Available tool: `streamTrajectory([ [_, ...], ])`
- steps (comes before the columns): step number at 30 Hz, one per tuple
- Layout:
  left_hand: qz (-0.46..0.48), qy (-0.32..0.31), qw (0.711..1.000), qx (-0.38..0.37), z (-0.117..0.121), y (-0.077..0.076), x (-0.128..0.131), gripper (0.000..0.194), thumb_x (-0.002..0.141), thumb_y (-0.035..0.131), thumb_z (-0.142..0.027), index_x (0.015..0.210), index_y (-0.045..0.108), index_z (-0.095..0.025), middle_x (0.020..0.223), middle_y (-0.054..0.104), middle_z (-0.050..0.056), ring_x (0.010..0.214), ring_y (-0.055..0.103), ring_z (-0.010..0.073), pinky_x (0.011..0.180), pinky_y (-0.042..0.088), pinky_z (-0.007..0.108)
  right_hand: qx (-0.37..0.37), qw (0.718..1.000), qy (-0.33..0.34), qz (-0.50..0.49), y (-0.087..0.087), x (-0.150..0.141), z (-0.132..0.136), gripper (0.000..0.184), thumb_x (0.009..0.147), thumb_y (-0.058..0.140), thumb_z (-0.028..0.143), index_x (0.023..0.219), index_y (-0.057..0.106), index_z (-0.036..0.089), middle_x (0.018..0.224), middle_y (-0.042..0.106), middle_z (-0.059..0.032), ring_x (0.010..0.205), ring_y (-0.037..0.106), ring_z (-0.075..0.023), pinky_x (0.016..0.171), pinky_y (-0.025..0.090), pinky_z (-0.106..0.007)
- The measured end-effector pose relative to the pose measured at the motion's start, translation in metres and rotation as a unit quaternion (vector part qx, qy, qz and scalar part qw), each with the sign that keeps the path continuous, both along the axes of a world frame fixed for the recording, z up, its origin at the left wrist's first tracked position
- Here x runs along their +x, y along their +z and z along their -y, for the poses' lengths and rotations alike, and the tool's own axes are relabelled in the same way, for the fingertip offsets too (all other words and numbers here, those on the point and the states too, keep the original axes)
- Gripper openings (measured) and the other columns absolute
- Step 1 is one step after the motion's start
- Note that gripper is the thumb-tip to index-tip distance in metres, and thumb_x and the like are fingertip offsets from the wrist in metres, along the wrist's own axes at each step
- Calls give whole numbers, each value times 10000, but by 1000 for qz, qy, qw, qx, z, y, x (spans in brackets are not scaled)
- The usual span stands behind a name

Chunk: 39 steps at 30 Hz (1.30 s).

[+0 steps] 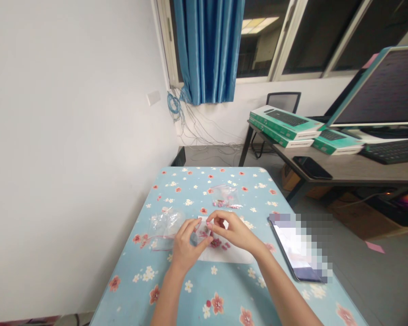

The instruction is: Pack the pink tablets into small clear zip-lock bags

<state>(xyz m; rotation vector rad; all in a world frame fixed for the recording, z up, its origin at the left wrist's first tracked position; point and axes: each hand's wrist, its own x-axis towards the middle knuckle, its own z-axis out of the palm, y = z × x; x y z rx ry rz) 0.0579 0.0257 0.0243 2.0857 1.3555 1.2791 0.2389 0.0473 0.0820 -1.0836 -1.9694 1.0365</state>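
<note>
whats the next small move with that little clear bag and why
Probably ease the small clear bag open a little wider: the left hand and right hand both pinch it, and loose pink pieces lie just below on the white paper.

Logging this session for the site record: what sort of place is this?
Probably an office or computer workroom: a desk holds a monitor, a keyboard and keyboard boxes, with loose blue cables by the wall.

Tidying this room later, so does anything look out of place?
Yes: blue and grey cables hang loose down the wall under the window, tangled and trailing to the floor. A pink scrap lies alone on the floor.
</note>
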Motion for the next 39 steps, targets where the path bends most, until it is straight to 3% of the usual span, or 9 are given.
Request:
streamTrajectory([
  [10, -8, -1, 1000, 4, 0, 0, 0, 397, 775, 658, -365, 1120, 578, -185, 1014, 628, 81, 899, 610, 185, 784, 525, 315, 14, 1000, -10, 24, 2, 0, 1, 199, 882, 544, 364, 860, 625, 184, 622, 528, 31, 584, 468, -113, 562, 343, -217],
  [17, -14, 48, 999, 0, -4, 0, -12, 401, 774, 646, -405, 1112, 586, -199, 1001, 631, 73, 791, 609, 168, 738, 526, 315, 41, 997, -49, 52, 0, 19, -5, 185, 880, 538, 358, 869, 622, 194, 658, 546, 20, 597, 467, -119, 591, 359, -229],
  [23, -9, 57, 998, 5, -6, -1, -16, 384, 771, 647, -392, 1097, 598, -194, 983, 634, 68, 761, 607, 156, 690, 525, 287, 10, 986, -10, 166, -11, 22, -8, 109, 811, 598, 248, 896, 645, 198, 646, 562, 28, 592, 505, -114, 585, 333, -217],
  [30, -11, 53, 999, 5, -6, -1, -16, 388, 776, 642, -392, 1107, 593, -196, 984, 630, 71, 760, 596, 157, 714, 523, 301, -8, 966, 58, 251, -17, 7, -4, 154, 732, 641, 194, 871, 701, 224, 675, 631, 17, 600, 531, -121, 566, 304, -212],
  [39, -9, 55, 998, -1, -4, -1, -14, 390, 774, 645, -391, 1111, 586, -205, 998, 622, 66, 752, 589, 151, 699, 526, 298, 22, 950, 61, 306, -30, 3, -5, 187, 737, 607, 199, 897, 700, 226, 754, 686, -8, 655, 585, -151, 570, 302, -230],
])
